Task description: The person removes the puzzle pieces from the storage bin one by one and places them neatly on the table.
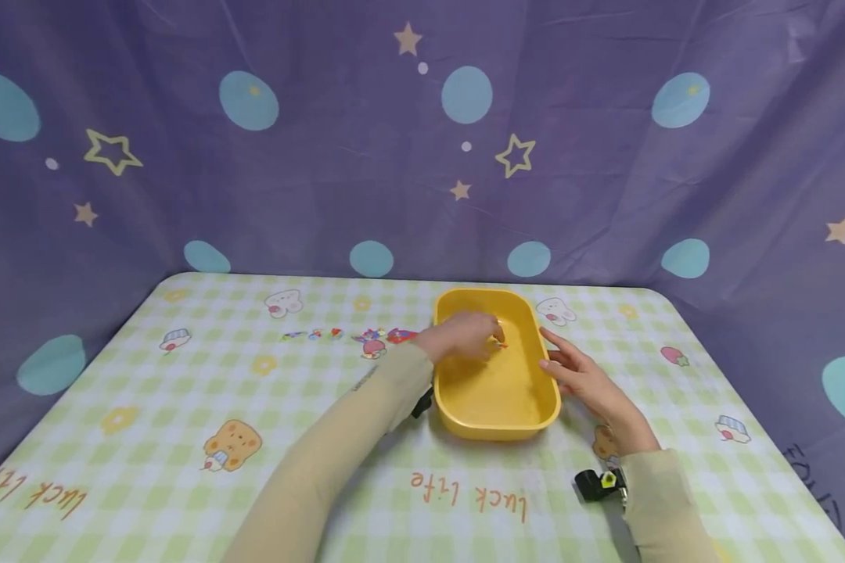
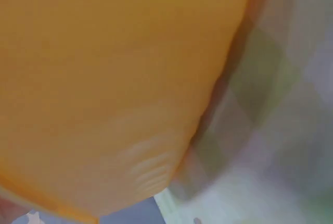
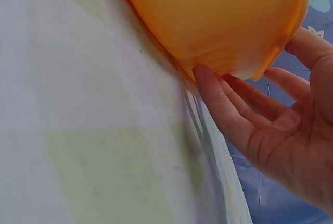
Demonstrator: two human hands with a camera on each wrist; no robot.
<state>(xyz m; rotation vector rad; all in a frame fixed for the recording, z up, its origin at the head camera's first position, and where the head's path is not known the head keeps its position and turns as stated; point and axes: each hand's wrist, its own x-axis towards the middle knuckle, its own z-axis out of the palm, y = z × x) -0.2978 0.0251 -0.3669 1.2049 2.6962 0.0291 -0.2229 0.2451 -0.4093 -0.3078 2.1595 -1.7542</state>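
Note:
A yellow bin (image 1: 496, 399) stands on the table, its outer wall filling much of the left wrist view. My left hand (image 1: 470, 335) reaches over the left rim into the bin, fingers bent down around a small colourful piece (image 1: 501, 344) at the fingertips; the grip is partly hidden. At the right side of the bin, my right hand (image 1: 595, 383) touches the rim and outer wall with spread, relaxed fingers. In the right wrist view the fingertips of the right hand (image 3: 281, 114) lie against the orange-looking bin wall (image 3: 218, 21).
Left of the bin, several small colourful pieces lie in a row, among them a red one (image 1: 400, 335), partly beside my left forearm. A checked cloth (image 1: 148, 485) with printed pictures covers the table. Behind it hangs a purple curtain (image 1: 366, 156) with stars and blue dots.

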